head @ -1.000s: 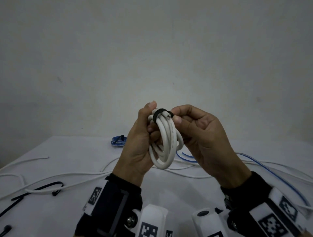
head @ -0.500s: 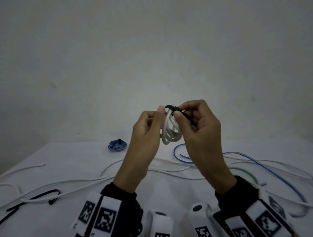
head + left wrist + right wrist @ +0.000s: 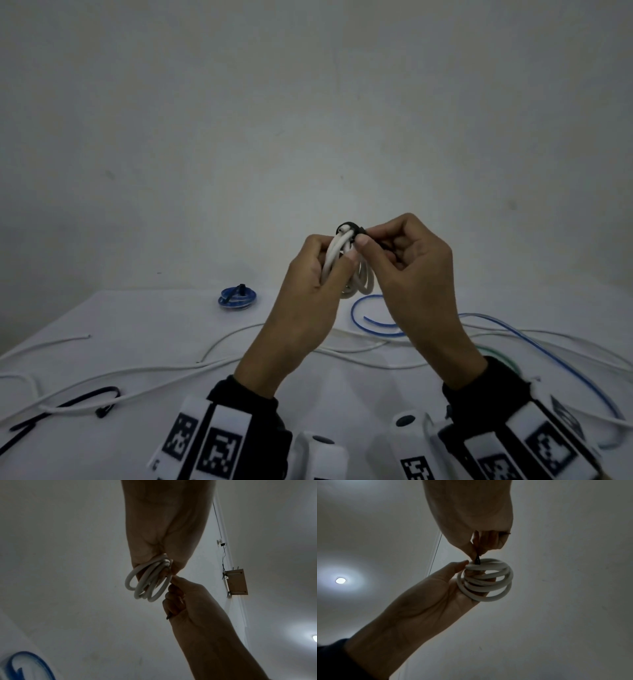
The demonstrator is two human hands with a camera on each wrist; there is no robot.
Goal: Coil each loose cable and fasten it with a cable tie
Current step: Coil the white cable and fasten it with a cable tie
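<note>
A coil of white cable (image 3: 356,286) (image 3: 149,582) (image 3: 486,580) is held up in the air above the table. My left hand (image 3: 317,270) (image 3: 447,580) grips the coil with fingers through its loops. A black cable tie (image 3: 347,229) (image 3: 477,561) is looped round the top of the coil. My right hand (image 3: 400,253) (image 3: 476,545) pinches the tie's tail between thumb and forefinger, just right of the coil. In the left wrist view the right hand (image 3: 176,595) shows below the coil, with the tie's tip (image 3: 169,616) poking out of its fist.
On the white table (image 3: 137,322) lie several loose white cables (image 3: 144,373), a loose blue cable (image 3: 513,339), a tied blue coil (image 3: 237,298) at the back, spare black cable ties (image 3: 78,402) at the front left, and a green cable (image 3: 496,354) by my right wrist.
Both hands have risen with the coil. The right hand has gone from steadying the coil's top to pinching the tie's tail and drawing it rightward; the loop sits tighter.
</note>
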